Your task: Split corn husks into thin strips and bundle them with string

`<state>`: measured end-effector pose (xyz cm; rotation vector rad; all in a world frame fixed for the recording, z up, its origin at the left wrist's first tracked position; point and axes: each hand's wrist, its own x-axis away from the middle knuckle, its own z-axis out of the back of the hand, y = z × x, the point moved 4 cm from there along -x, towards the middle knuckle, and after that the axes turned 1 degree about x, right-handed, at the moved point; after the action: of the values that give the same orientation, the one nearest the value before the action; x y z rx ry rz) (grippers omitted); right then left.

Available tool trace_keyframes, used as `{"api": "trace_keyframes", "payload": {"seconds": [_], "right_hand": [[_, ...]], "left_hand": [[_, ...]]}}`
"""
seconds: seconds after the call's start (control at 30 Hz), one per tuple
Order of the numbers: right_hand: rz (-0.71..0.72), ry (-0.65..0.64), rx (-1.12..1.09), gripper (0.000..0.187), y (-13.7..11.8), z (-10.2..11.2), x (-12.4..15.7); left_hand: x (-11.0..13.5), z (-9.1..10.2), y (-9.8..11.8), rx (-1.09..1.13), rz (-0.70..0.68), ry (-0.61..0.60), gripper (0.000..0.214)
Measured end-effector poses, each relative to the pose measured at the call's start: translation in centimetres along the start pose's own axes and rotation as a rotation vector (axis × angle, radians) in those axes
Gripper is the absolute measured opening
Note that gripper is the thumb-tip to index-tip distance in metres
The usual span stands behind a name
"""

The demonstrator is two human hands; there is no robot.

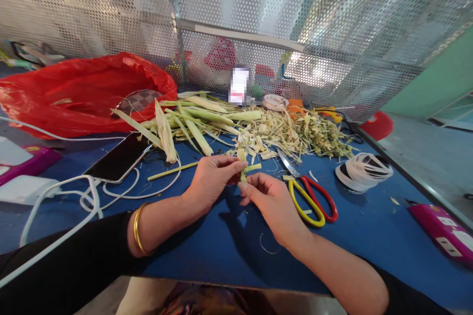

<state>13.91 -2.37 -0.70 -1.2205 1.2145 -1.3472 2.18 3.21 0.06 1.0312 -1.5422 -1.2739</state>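
Note:
A narrow pale green strip of corn husk [254, 167], folded or crossed over itself, is pinched at the middle of the table. My left hand [209, 179] grips it from the left with thumb and forefinger. From the lower right, my right hand [273, 202] holds its lower end between thumb and fingertips. A longer, thin green stalk [172, 171] sticks out to the left behind my left hand. Scissors [308, 197] with one yellow and one red handle lie right beside my right hand. Beyond my hands are loose corn husks [199, 133] and a heap of trimmings [254, 138].
A red plastic bag [81, 83] and a dark phone [118, 157] with white cables lie left. A roll of white tape [364, 172] and a purple power strip [441, 231] are right. A perforated metal screen [244, 10] bounds the back; a lit phone [239, 86] leans there.

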Motion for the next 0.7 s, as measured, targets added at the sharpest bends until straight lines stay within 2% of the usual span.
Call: {"api": "trace_keyframes", "payload": {"seconds": [0.27,0.5,0.7], "right_hand": [[-0.007,0.051,0.070,0.013,0.36,0.27,-0.60],[-0.011,0.004,-0.007,0.012,-0.04,0.29,-0.33],[0.005,0.040,0.081,0.016,-0.07,0.32,-0.31]], "left_hand": [[0.50,-0.33,-0.89,-0.002,-0.014,0.025,0.023],[0.31,0.10,-0.31,0.051,0.038,0.075,0.021],[0.33,-0.10,-0.33,0.055,0.072,0.037,0.027]]}}
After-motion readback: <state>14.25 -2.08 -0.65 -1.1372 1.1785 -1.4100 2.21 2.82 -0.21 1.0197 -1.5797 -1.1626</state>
